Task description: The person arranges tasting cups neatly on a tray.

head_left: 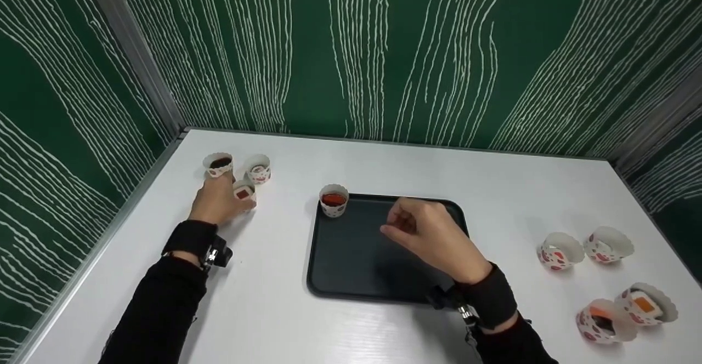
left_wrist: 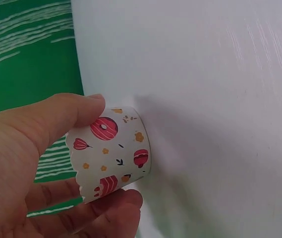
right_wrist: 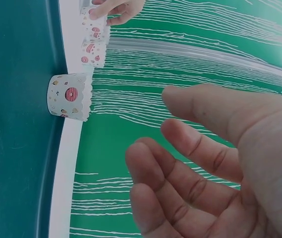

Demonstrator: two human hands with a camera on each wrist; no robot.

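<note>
White paper baking cup [head_left: 245,191] with a printed dessert pattern sits at the left of the head frame, held between the thumb and fingers of the left hand [head_left: 215,199]; whether its base touches the table [head_left: 274,276] cannot be told. Two similar cups [head_left: 259,170] stand just above it in frame. Right hand [head_left: 430,231] hovers over the black tray [head_left: 351,257] at frame centre, fingers loosely curled, gap at the thumb narrow, gripping nothing. Red-filled cup [head_left: 333,202] stands at the tray's upper-left corner. Four additional cups [head_left: 607,246] occupy the lower right.
</note>
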